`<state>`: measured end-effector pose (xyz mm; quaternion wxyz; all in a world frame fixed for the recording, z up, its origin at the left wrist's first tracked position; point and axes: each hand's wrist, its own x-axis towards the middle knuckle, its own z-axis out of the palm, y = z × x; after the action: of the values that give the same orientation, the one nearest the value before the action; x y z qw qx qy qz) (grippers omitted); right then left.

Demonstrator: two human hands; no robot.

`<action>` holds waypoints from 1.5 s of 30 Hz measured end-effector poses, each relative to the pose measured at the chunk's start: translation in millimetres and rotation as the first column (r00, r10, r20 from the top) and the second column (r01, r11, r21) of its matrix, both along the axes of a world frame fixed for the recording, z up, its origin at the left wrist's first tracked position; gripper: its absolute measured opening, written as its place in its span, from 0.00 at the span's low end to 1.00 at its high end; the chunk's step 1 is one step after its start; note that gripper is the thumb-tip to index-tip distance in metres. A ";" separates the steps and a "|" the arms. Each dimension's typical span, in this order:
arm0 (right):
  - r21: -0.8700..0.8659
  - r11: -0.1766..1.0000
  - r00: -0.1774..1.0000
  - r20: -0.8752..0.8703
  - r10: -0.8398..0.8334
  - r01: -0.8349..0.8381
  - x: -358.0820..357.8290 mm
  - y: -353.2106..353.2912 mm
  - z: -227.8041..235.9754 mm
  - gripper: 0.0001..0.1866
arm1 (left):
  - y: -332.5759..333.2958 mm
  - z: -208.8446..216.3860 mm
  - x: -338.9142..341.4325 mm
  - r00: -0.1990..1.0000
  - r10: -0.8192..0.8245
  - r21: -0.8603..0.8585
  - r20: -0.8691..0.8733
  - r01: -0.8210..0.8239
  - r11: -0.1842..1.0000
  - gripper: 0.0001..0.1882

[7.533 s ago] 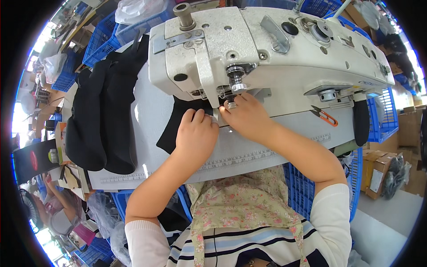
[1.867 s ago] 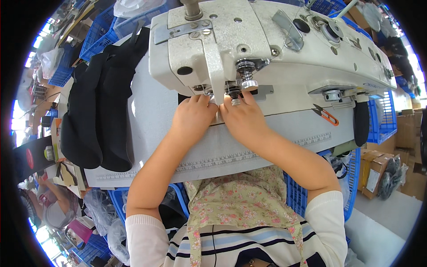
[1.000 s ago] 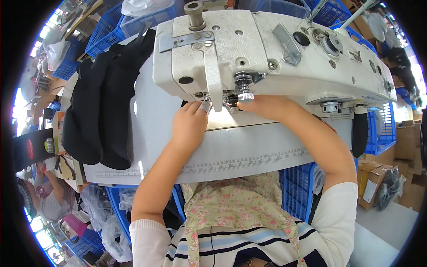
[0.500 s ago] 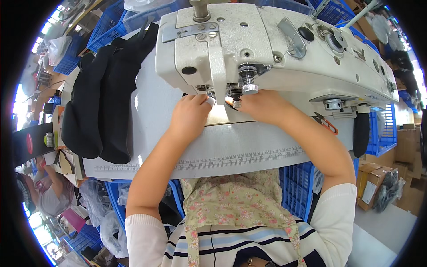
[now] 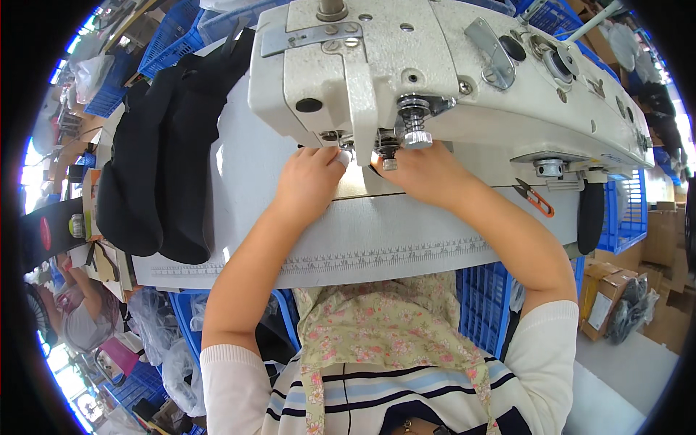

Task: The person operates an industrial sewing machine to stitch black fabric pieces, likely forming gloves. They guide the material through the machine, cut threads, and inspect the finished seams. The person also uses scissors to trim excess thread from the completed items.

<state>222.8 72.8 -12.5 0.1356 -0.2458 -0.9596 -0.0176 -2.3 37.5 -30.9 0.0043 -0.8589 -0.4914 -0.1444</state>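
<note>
Both my hands are under the head of a white sewing machine, one on each side of the needle area. My left hand has its fingers curled together, with a white wrap on one fingertip. My right hand reaches in from the other side, its fingers bent and partly covered by the thread tension knob. A small dark edge shows at the right fingertips. Whatever the fingers press on is mostly hidden by the machine head.
Black padded fabric pieces lie on the left of the pale sewing table, which has a ruler strip near its front edge. Orange-handled thread snips lie right of my right forearm. Blue crates stand below. Another person sits far left.
The view has shifted slightly, so the machine looks a little larger and higher. Both hands stay beside the needle area, with hardly any movement relative to the machine.
</note>
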 end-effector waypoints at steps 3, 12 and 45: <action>0.024 0.999 0.999 -0.002 -0.033 0.033 -4.3 -5.3 -0.3 0.05 | -0.4 1.5 0.9 0.999 0.032 -0.042 0.011 -0.032 0.999 0.10; 0.139 0.980 0.989 0.027 -0.147 0.142 -19.8 -17.6 -5.4 0.05 | 1.8 0.0 2.0 0.999 0.032 -0.031 -0.004 -0.032 0.999 0.06; 0.149 0.942 0.949 -0.143 -0.280 0.300 -47.7 -32.8 -11.9 0.04 | 2.7 -5.9 -3.3 0.996 0.089 0.003 -0.032 -0.089 0.996 0.06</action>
<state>175.1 39.9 -24.5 0.2093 -0.3729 -0.8980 -0.1039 -5.7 40.1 -36.8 0.0192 -0.8384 -0.5287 -0.1309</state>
